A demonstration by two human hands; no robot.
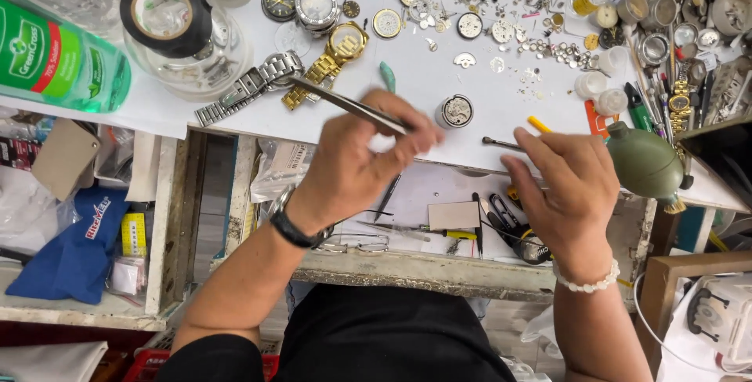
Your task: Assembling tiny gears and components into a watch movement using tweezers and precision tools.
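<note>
Head view, looking down on a cluttered white workbench [470, 108].

Left hand [356, 162]: fingers closed around a pair of steel tweezers [348, 105], which lie slantwise over the knuckles, the far end pointing up-left toward the watch bracelets. A black wristwatch [296, 229] is on this wrist. The hand is motion-blurred.

Right hand [564, 182]: fingers curled shut on a thin metal tool [501, 144] with a yellow handle end [539, 124]; its tip points left. A white bead bracelet [586, 282] is on the wrist.

Between the two hands, just beyond the left fingertips, a round watch movement [455, 111] sits on the white surface, touched by neither hand as far as can be told.

Packages and labels:
- Far left, a clear green bottle [59, 57] lying on its side, with a green, white and red label.
- Beside it, a roll of black tape [166, 15] resting on a clear glass jar [200, 61].
- Lower left, in the open tray, a blue cloth pouch [74, 249] with white and red print, and a small yellow packet [134, 233] just beside it.
- Below the left hand, a clear plastic bag [282, 166] with a white barcode label.

Right of the right hand, an olive-green rubber blower bulb [646, 164]. A gold-tone watch [341, 47] and a steel watch [270, 76] lie up-left of the movement; loose dials and small parts [501, 29] are scattered beyond.
</note>
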